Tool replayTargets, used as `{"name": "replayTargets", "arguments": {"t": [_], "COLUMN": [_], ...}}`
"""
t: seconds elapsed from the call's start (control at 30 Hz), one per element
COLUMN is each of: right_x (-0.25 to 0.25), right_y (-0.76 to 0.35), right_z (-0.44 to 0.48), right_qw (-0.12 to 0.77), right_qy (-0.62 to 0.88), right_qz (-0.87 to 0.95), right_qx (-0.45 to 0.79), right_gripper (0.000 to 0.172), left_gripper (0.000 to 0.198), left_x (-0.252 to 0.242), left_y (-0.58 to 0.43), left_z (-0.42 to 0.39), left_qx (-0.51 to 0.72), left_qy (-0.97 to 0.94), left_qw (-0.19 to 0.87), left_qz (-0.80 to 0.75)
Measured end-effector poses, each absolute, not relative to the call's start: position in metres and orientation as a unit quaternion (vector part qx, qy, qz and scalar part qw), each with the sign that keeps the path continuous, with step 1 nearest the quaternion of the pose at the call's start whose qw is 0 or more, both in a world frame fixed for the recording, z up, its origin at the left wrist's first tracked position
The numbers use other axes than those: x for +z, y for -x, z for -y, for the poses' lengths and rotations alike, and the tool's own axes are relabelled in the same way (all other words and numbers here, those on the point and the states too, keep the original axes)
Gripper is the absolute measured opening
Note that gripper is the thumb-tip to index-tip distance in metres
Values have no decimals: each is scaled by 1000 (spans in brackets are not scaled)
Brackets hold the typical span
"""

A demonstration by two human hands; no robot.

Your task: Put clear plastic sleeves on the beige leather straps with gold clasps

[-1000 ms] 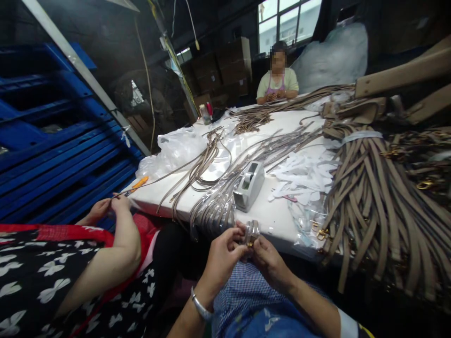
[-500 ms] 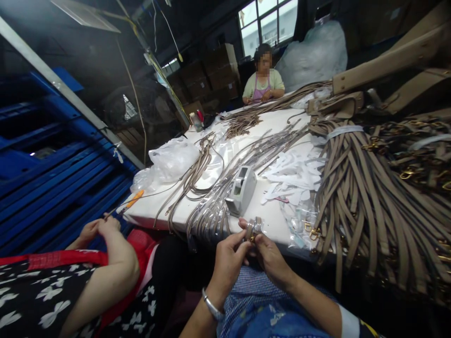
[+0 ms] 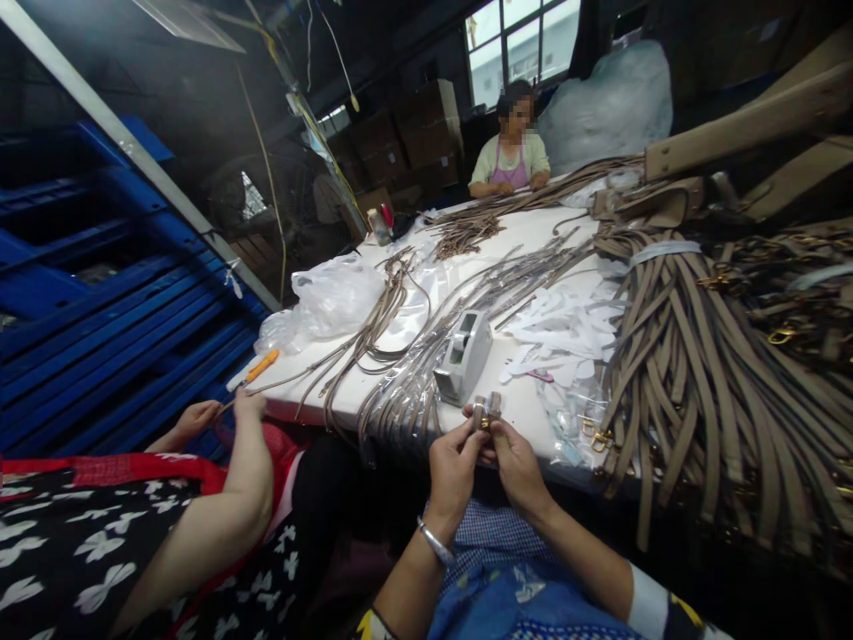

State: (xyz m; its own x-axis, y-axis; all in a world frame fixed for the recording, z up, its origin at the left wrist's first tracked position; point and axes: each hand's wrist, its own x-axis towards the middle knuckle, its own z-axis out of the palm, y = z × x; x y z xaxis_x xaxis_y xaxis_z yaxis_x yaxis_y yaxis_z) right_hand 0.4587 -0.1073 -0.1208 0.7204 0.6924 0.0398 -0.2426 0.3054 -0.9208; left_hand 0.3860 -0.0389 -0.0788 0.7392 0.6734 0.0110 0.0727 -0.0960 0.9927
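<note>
Between both hands, just over the table's front edge, is a short brown strap with gold-coloured hardware and what looks like clear film around it. My left hand pinches its left side, fingers closed. On the other side my right hand grips it with thumb and fingers, closed as well. The far fingers are partly hidden. A grey tape dispenser stands on the table just behind the hands. Left of it, thin straps in clear plastic hang over the edge.
A thick bundle of brown straps with gold buckles overhangs the table at right. White paper pieces lie beyond the dispenser. At left, a co-worker's hands hold a thin strap near an orange cutter. Another person sits across.
The view has shifted slightly, and my hands with the strap appear a little higher and farther right. The left co-worker's hands have moved apart along the thin strap.
</note>
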Motion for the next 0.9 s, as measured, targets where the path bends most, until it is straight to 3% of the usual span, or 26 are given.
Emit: {"name": "replayTargets", "arguments": {"t": [0.17,0.33,0.53,0.7,0.9], "right_x": [-118,-120,-111,-105,-82], "right_y": [-478,-538,-635,-656,-644], "right_z": [122,134,119,112,116], "right_qw": [631,390,263,240,377], "right_qy": [622,804,858,857,822], "right_qz": [424,448,441,456,413], "right_qx": [186,-7,-33,6,108], "right_gripper": [35,36,22,14,31], "left_gripper": [30,26,26,27,27], "left_x": [-79,-75,-77,-81,-86], "left_y": [-386,-384,-390,-392,-394], "left_z": [19,-1,-5,-9,-15], "left_qx": [262,290,283,276,265], "left_qy": [-673,-691,-689,-677,-674], "left_qw": [629,593,598,615,630], "left_qz": [-288,-296,-297,-294,-280]}}
